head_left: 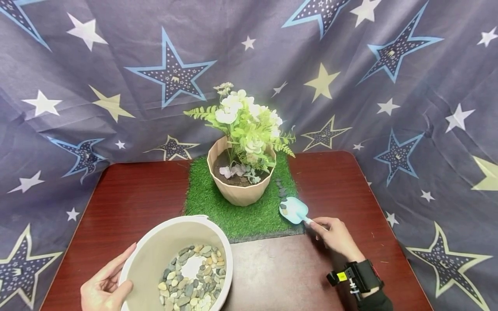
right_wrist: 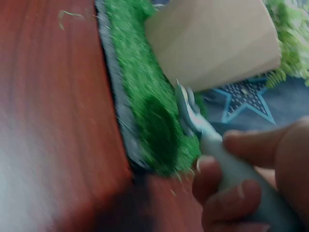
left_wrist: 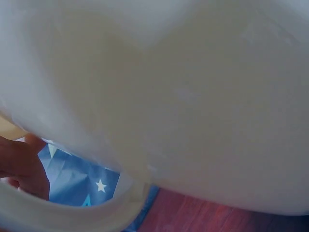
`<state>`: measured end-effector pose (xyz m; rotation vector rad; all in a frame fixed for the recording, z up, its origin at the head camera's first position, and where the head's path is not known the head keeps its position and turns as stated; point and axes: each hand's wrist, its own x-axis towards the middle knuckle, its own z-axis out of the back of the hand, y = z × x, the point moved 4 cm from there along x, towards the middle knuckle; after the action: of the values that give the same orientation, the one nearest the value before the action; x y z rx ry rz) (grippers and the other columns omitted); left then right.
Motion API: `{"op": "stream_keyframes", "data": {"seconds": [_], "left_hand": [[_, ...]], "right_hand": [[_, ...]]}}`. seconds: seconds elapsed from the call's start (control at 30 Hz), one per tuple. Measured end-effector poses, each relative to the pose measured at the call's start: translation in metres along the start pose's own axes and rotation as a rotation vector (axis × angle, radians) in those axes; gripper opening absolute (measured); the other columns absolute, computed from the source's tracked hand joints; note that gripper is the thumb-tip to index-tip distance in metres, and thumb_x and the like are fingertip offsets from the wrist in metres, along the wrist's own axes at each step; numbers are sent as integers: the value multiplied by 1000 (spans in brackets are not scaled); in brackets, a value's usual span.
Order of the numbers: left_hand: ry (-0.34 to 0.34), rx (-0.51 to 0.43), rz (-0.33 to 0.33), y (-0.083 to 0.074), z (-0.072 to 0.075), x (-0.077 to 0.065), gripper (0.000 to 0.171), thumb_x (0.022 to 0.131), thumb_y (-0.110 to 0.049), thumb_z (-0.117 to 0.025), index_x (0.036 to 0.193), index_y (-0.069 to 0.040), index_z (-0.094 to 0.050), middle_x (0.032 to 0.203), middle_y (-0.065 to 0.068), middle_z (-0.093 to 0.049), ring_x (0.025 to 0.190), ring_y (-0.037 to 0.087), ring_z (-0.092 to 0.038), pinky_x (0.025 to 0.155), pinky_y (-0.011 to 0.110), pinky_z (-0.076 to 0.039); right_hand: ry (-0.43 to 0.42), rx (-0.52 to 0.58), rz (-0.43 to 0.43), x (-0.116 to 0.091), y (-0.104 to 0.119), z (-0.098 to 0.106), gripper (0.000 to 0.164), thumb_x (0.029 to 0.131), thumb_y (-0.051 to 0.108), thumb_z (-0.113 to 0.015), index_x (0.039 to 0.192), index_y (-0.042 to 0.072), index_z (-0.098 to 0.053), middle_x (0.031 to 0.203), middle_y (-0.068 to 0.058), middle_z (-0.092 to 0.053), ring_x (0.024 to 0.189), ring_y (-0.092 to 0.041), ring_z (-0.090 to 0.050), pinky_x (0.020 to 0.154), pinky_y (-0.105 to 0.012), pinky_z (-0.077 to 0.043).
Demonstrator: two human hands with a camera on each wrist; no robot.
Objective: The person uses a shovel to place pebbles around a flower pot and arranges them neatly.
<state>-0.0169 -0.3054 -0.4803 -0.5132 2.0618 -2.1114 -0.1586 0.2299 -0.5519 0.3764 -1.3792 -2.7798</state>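
Observation:
My right hand (head_left: 337,238) grips the handle of a light-blue toy shovel (head_left: 299,209), fingers curled round it in the right wrist view. A dark pebble (head_left: 283,206) and a tan one lie on the blade, which is over the right edge of the artificial turf. At the front left, my left hand (head_left: 104,283) holds a cream bucket (head_left: 151,246) by its side, thumb at the rim. The bucket tips toward the camera, with many grey and tan pebbles (head_left: 186,287) inside. Its outer wall (left_wrist: 203,111) fills most of the left wrist view, above a curved handle (left_wrist: 82,217).
A beige faceted pot (head_left: 242,196) with white flowers (head_left: 253,116) and ferns stands on the green turf mat (head_left: 198,185). Dark pebbles (head_left: 281,189) form a row right of it. The reddish wooden table (head_left: 136,190) backs onto a star-patterned cloth (head_left: 253,65).

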Motion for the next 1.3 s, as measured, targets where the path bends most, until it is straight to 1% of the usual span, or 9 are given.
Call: {"op": "stream_keyframes", "data": {"seconds": [0.2,0.27,0.5,0.63,0.73,0.83,1.0,1.2,1.3], "left_hand": [[-99,93,90,-3,0,-1,69,67,35,-44,133,20,-58,101,-10,-80,82,8,-77,59,24,-60],[-106,100,107,-3,-1,-1,69,67,35,-44,133,20,-57,100,-11,-80,82,7,-77,59,24,-60],[-96,116,117,-4,-2,-1,70,67,35,-43,134,19,-57,100,-12,-80,80,7,-77,58,24,-60],[-107,100,124,-4,-2,-1,71,67,35,-42,135,19,-56,101,-12,-79,83,6,-77,60,24,-60],[-109,87,134,-4,-2,-1,71,68,35,-42,135,19,-56,102,-11,-80,85,6,-77,61,24,-60],[-103,74,140,-4,-2,-1,71,68,35,-42,135,18,-56,103,-10,-80,85,8,-77,61,25,-60],[-93,87,141,-4,-1,-1,72,68,34,-42,136,16,-57,101,-9,-80,81,8,-77,58,24,-60],[-59,79,102,-1,0,-1,72,67,35,-42,136,19,-55,105,-9,-80,83,7,-77,59,24,-61],[-38,51,71,-1,1,-1,72,67,36,-42,136,20,-54,107,-7,-80,84,7,-77,59,24,-61]], "right_hand": [[-79,-45,-42,-1,7,-15,22,100,26,-69,111,9,-77,66,-5,-66,46,-13,-54,45,-27,-44],[-106,-67,-56,0,9,-18,22,100,26,-69,112,9,-77,65,-4,-67,47,-13,-55,46,-28,-45],[-121,-114,-101,3,20,-22,25,100,27,-68,112,7,-77,64,-2,-65,49,-14,-57,47,-30,-47],[-142,-202,-80,6,31,-23,24,99,29,-69,107,8,-79,70,-2,-69,59,-15,-57,56,-31,-46],[-172,-279,-56,6,39,-21,24,98,28,-70,105,7,-80,80,-4,-74,69,-18,-61,63,-37,-49],[-194,-328,-41,4,45,-19,25,97,27,-71,104,6,-80,89,-7,-78,78,-24,-69,70,-45,-54],[-219,-396,-4,4,55,-15,24,96,24,-71,100,3,-79,89,-12,-77,83,-34,-72,74,-53,-57],[-201,-428,-28,3,58,-16,25,97,24,-70,103,1,-79,91,-14,-77,85,-36,-72,76,-54,-56],[-195,-437,-36,2,59,-18,25,97,24,-70,103,2,-79,88,-14,-76,80,-32,-70,71,-51,-55]]}}
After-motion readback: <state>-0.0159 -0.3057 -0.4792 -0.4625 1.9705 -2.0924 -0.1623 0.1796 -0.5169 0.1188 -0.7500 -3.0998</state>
